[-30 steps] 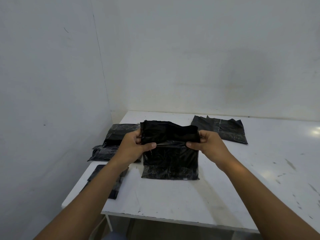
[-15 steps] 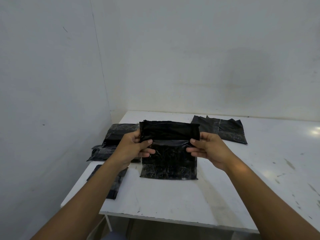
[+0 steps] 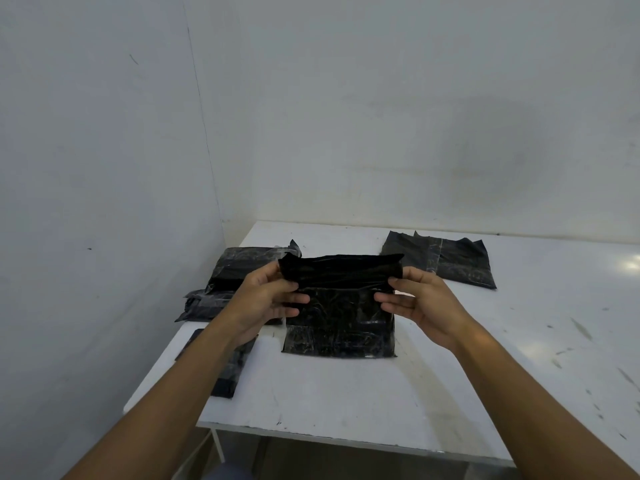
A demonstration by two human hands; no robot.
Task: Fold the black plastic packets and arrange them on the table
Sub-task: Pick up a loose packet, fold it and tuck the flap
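My left hand (image 3: 266,299) and right hand (image 3: 419,299) each pinch one end of the black packet (image 3: 339,323). Its far part is lifted and curls toward me, and its near edge lies on the white desk (image 3: 346,393). Left of that packet sits a pile of packets (image 3: 239,268). Behind it to the right lies a flat packet (image 3: 450,261). On its near left is a small packet (image 3: 228,372), partly hidden by my forearm.

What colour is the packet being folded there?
The packet is glossy black with pale scuffs, seen in the head view.
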